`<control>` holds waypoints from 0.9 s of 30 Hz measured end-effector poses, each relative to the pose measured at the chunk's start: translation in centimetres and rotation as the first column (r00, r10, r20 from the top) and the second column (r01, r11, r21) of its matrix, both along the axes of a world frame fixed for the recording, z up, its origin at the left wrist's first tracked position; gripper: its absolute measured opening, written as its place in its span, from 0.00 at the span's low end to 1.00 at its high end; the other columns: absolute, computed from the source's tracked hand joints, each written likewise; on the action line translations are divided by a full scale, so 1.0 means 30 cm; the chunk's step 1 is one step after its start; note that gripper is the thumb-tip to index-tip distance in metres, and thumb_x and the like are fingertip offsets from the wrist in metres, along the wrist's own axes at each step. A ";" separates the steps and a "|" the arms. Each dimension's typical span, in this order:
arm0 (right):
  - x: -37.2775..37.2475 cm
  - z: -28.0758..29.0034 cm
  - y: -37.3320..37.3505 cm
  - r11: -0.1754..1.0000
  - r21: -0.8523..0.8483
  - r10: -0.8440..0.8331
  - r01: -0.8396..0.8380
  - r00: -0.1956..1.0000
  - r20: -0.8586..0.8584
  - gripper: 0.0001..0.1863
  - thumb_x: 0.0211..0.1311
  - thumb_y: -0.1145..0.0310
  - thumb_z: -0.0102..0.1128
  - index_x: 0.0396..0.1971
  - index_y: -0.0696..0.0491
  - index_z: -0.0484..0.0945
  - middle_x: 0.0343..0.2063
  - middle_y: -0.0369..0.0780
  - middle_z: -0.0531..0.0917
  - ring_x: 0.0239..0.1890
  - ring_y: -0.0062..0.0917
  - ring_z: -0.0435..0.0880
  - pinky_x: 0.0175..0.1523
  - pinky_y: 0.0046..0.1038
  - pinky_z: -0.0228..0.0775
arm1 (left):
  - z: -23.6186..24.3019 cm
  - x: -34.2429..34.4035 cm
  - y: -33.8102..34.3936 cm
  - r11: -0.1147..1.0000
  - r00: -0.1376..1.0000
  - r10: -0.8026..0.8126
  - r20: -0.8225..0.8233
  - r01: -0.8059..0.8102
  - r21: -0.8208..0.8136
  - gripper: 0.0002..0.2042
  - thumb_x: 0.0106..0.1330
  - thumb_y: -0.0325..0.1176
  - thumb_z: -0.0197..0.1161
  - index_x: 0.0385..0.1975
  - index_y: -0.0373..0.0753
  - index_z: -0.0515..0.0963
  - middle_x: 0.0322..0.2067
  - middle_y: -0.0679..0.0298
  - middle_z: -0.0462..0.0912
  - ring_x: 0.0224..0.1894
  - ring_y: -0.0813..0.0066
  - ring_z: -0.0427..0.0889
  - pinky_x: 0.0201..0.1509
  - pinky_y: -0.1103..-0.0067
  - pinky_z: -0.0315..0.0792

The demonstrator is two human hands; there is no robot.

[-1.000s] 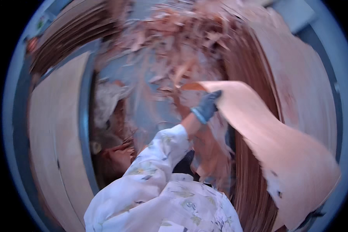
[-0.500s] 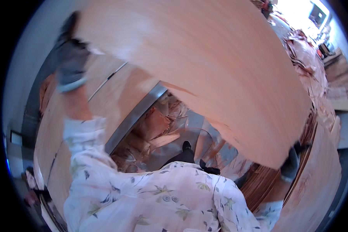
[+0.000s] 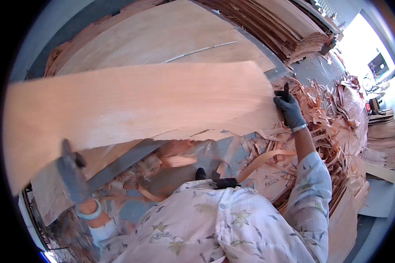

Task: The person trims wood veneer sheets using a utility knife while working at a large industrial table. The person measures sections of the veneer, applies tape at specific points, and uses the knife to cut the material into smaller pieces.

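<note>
A long, thin wood veneer sheet (image 3: pixel 162 103) stretches across in front of me, raised above a table. Its near edge is ragged, with small splits toward the right. My right hand (image 3: pixel 289 109), in a dark grey glove, is closed on the sheet's right end, thumb up. My left hand (image 3: pixel 74 175), gloved too and slightly blurred, pinches the near edge toward the left; the fingers behind the sheet are hidden. Beneath and beyond it lies another broad veneer sheet (image 3: pixel 140 41) on the table, with a thin pale stick (image 3: pixel 199 51) across it.
Stacked veneer (image 3: pixel 289 26) stands at the far right. Torn veneer strips (image 3: pixel 311 109) heap on the floor to my right, and scraps (image 3: pixel 175 160) lie by my feet. A grey metal table edge (image 3: pixel 123 164) runs below the held sheet. More veneer sheets (image 3: pixel 342 219) rest at the near right.
The held sheet has swung from steeply tilted at the right to lying across me. My right hand has gone up and forward; my left hand has come down toward me.
</note>
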State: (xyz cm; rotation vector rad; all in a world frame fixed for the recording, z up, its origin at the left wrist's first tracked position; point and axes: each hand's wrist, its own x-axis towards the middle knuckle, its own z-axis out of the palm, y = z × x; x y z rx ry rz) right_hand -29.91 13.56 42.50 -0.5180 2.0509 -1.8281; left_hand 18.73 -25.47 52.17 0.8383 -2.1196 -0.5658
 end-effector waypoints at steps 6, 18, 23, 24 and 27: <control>-0.260 -0.144 -0.130 0.979 0.166 0.151 -0.118 0.968 -0.202 0.14 0.50 0.74 0.61 0.38 0.58 0.74 0.26 0.31 0.76 0.27 0.14 0.72 0.32 0.18 0.66 | -0.530 -0.042 0.096 -0.130 0.864 0.293 -0.409 0.460 0.879 0.24 0.64 0.51 0.51 0.38 0.29 0.74 0.18 0.61 0.77 0.14 0.76 0.69 0.15 0.82 0.63; -0.866 -0.222 -0.190 0.909 0.314 0.336 -0.275 0.929 -0.158 0.11 0.54 0.75 0.53 0.39 0.57 0.75 0.22 0.31 0.71 0.20 0.15 0.68 0.23 0.19 0.62 | -0.657 -0.439 0.322 0.757 0.982 -0.054 0.180 -0.078 0.649 0.20 0.66 0.44 0.48 0.43 0.32 0.72 0.31 0.62 0.76 0.30 0.76 0.73 0.32 0.81 0.68; -1.254 -0.446 -0.017 0.908 0.339 0.352 -0.246 0.886 -0.302 0.10 0.58 0.77 0.49 0.41 0.59 0.72 0.22 0.32 0.73 0.20 0.14 0.68 0.24 0.16 0.62 | -0.555 -0.448 0.604 0.184 0.982 0.072 0.174 -0.185 0.965 0.15 0.65 0.39 0.52 0.45 0.36 0.73 0.30 0.63 0.78 0.22 0.82 0.70 0.22 0.84 0.65; -1.288 -0.487 -0.024 0.902 0.288 0.382 -0.321 0.904 -0.193 0.13 0.58 0.78 0.49 0.44 0.60 0.71 0.27 0.33 0.75 0.23 0.14 0.69 0.28 0.15 0.63 | -0.581 -0.339 0.725 0.163 0.950 0.202 0.237 -0.272 0.949 0.15 0.65 0.39 0.53 0.44 0.36 0.74 0.28 0.64 0.78 0.21 0.82 0.70 0.22 0.84 0.65; -1.531 -0.665 0.057 0.896 0.275 0.396 -0.348 0.907 -0.144 0.17 0.56 0.79 0.54 0.47 0.58 0.71 0.32 0.32 0.74 0.27 0.14 0.70 0.32 0.14 0.65 | -0.754 0.128 1.180 -0.269 0.629 0.726 0.279 -0.114 0.956 0.11 0.65 0.37 0.52 0.42 0.39 0.73 0.29 0.63 0.77 0.26 0.72 0.75 0.23 0.78 0.69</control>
